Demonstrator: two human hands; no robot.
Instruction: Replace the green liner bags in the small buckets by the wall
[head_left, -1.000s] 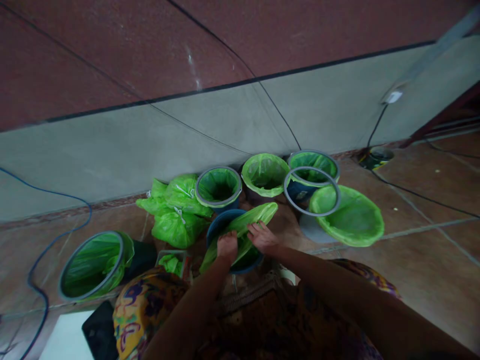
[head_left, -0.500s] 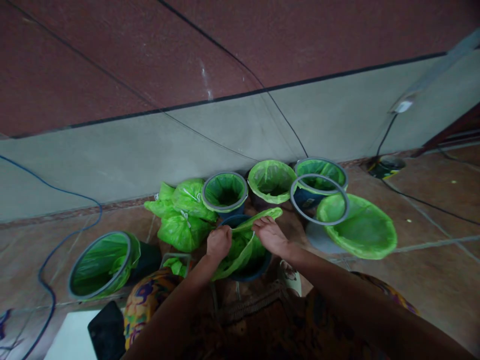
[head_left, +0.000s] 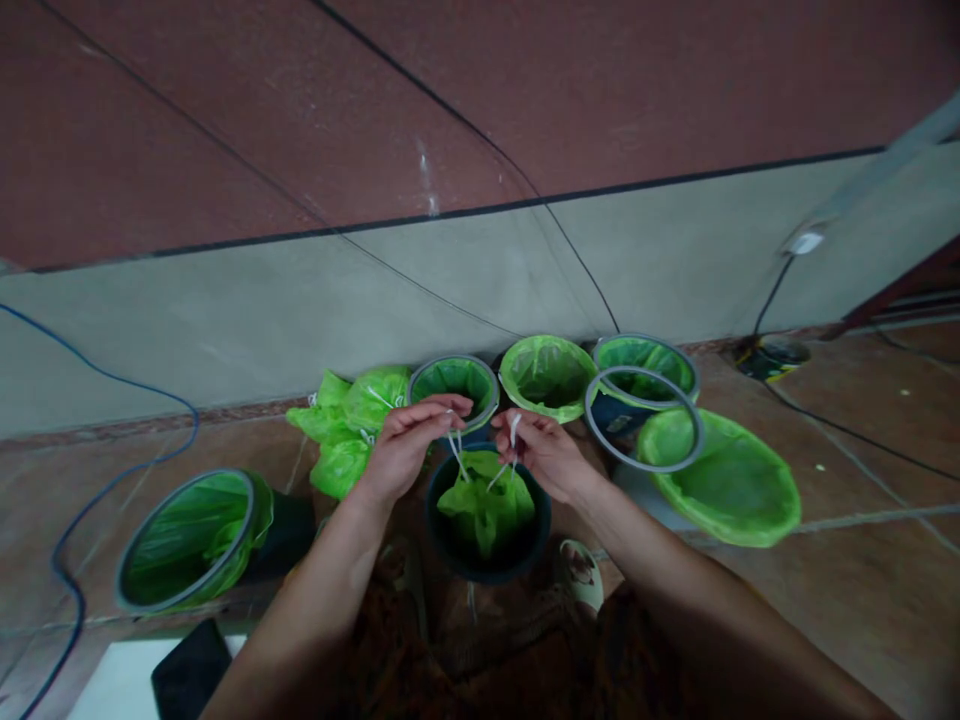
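A green bin bag [head_left: 487,505] sits gathered inside a dark blue bin [head_left: 487,572] on the floor before me. Two loops of white drawstring rise from the bag's mouth. My left hand [head_left: 411,440] pinches the left drawstring [head_left: 456,448] between thumb and fingers. On the other side, my right hand [head_left: 541,450] has the right drawstring [head_left: 514,432] hooked around its fingers. Both hands are above the bin's rim, a short gap apart. Behind them stands a bin with a grey rim [head_left: 454,362] and green liner, partly covered by my left hand.
Tied green bags [head_left: 337,468] lie at the left. Lined bins [head_left: 546,350] stand along the wall, and a loose grey ring [head_left: 645,465] leans at the right by a wide lined bin [head_left: 750,490]. A tilted bin [head_left: 187,590], blue hose [head_left: 64,580] and dark phone-like object [head_left: 191,670] are left.
My hands have let go of the bag's edge and now hold its white drawstrings. The bag's mouth has drawn together and sunk into the bin.
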